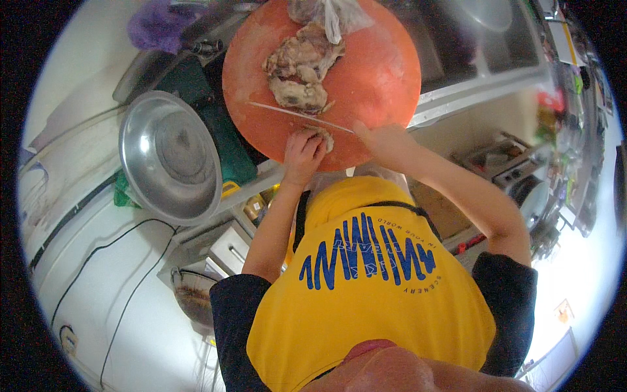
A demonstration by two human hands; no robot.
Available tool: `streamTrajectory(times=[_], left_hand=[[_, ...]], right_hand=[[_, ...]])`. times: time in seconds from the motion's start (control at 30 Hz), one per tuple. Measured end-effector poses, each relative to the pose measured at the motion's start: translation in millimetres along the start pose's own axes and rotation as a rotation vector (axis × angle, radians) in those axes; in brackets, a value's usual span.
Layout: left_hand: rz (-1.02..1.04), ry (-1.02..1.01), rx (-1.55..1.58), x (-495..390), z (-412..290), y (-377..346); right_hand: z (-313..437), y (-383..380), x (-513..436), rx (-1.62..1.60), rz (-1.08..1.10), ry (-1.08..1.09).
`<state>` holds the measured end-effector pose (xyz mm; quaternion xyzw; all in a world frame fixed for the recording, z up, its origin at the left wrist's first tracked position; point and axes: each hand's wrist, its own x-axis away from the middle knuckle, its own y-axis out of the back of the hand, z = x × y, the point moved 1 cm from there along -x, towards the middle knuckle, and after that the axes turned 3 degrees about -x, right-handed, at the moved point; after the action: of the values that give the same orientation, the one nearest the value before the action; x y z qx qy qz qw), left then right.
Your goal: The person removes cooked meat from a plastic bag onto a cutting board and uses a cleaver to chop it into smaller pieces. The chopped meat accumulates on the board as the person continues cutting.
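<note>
A round orange cutting board (377, 88) lies before me. My right hand (384, 142) grips a knife (301, 116) by its right end, and the narrow blade stretches left across the board. Nearer to me, my left hand (304, 149) has its curled fingers on a small pale piece of meat (324, 138). Just beyond the blade rests a larger lump of pale brown meat (301, 73), lumpy and wrinkled. Whether the blade touches it I cannot tell. A clear plastic bag (343, 22) sits at the board's far edge, with more brownish stuff showing through it.
To the left stands a wide metal basin (171, 157), tilted in view, beside a dark green surface (225, 142). A metal sink (494, 54) is at the far right. A purple bag (156, 24) lies far left; a shelf with pans (524, 186) is lower right.
</note>
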<state>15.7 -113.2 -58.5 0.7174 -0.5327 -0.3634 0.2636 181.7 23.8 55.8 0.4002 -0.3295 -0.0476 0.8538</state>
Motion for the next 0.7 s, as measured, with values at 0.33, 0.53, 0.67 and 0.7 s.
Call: streamTrajectory(times=[0.33, 0.53, 0.67, 0.7], left_hand=[[0.043, -0.031, -0.076, 8.6, 7.1, -4.1], [0.072, 0.016, -0.054, 9.7, 6.0, -3.5], [0.031, -0.004, -0.055, 2.6, -1.4, 2.8], [0.012, -0.014, -0.070, 1.5, -1.3, 2.2]], right_hand=[[1.4, -19.2, 27.7, 0.021, 0.036, 0.006], [12.2, -26.8, 11.5, -0.013, -0.026, 0.049], [17.6, -20.5, -6.7, -0.109, -0.005, 0.056], [15.6, -18.2, -10.4, -0.151, -0.012, 0.057]])
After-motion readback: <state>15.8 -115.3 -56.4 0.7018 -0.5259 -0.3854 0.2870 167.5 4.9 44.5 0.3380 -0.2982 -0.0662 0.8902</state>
